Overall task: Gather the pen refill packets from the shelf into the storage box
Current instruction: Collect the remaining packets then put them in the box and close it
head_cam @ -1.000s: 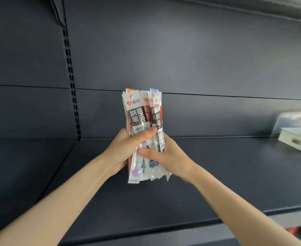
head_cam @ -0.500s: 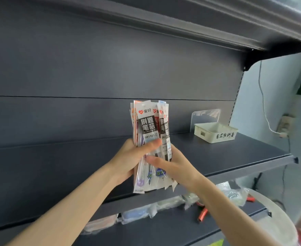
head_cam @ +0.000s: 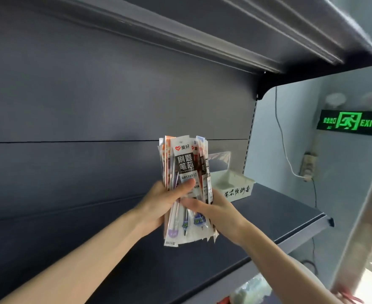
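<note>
Dark metal shelf (head_cam: pixel 257 218), deck bare apart from one item at its right end; upper shelf overhead; green exit sign (head_cam: pixel 351 122) on the wall beyond.

Storage box (head_cam: pixel 233 186), pale and shallow, open top, handwritten label on its front face; sits on the deck near the right end, just behind and to the right of the bundle; a clear panel stands at its back.

Pen refill packets (head_cam: pixel 186 189), a thick upright fan held above the deck, not resting on it; tops splayed, bottoms uneven.

Left hand (head_cam: pixel 163 205) grasps the bundle from the left, thumb across the front packet; right hand (head_cam: pixel 215 210) clasps it from the right and lower, fingers curled across the front.

Risks, as judged: bundle is loose and slick-looking; outer packets may slide out and drop to the deck, or past the front edge to the lower shelf, if either hand eases off in transit; packets look longer than the box is deep, so set upright they may topple out; laid flat seems safer; a hard push could shove the light box back or towards the open shelf end.
</note>
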Motion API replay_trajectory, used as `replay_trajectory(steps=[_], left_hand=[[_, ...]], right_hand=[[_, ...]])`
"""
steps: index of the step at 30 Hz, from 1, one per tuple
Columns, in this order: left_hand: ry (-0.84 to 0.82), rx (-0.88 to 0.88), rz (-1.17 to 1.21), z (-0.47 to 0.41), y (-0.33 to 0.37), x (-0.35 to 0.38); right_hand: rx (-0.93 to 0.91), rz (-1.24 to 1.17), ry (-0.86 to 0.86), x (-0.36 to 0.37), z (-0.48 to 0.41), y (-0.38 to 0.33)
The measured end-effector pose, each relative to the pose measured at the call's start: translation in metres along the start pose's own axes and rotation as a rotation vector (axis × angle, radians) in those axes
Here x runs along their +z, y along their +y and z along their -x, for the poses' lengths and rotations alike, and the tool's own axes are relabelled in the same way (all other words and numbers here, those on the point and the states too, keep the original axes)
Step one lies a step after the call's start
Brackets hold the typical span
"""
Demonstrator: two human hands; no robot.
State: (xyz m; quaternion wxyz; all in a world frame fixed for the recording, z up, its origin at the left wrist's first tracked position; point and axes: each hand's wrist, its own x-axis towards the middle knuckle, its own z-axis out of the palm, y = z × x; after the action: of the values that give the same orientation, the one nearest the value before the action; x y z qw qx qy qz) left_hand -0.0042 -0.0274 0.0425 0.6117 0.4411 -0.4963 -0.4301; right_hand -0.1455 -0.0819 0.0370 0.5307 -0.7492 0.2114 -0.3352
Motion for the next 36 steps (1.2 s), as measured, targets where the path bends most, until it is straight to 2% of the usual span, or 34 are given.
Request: replay_trajectory(steps=[6,10,16,21,25,31,36], left_hand=[[-0.04,-0.076,0.033,-0.076,-0.018,0.037],[0.093,-0.025,0.087,-0.122,-0.03,0.068],[0.322,0.059,0.053,-0.172,-0.048,0.116],[0.469,0.109,0.05,-0.195,-0.054,0.138],[0.528,0.079,0.012,-0.206,-0.06,0.138],[0.563,0.033,0.092,-0.225,-0.062,0.133],[0.666,0.074,0.108,-0.243,-0.068,0.139]], right_hand=[[0.065,-0.033,0.083,-0.073,-0.03,0.029],[0.018,-0.055,0.121,-0.12,-0.059,0.045],[-0.008,-0.046,0.012,-0.191,-0.088,0.06],[0.012,-0.138,-0.024,-0.23,-0.114,0.076],[0.007,-0.155,-0.15,-0.241,-0.13,0.089],[0.001,-0.095,-0.303,-0.246,-0.156,0.099],[-0.013,-0.104,-0.301,-0.257,-0.175,0.1]])
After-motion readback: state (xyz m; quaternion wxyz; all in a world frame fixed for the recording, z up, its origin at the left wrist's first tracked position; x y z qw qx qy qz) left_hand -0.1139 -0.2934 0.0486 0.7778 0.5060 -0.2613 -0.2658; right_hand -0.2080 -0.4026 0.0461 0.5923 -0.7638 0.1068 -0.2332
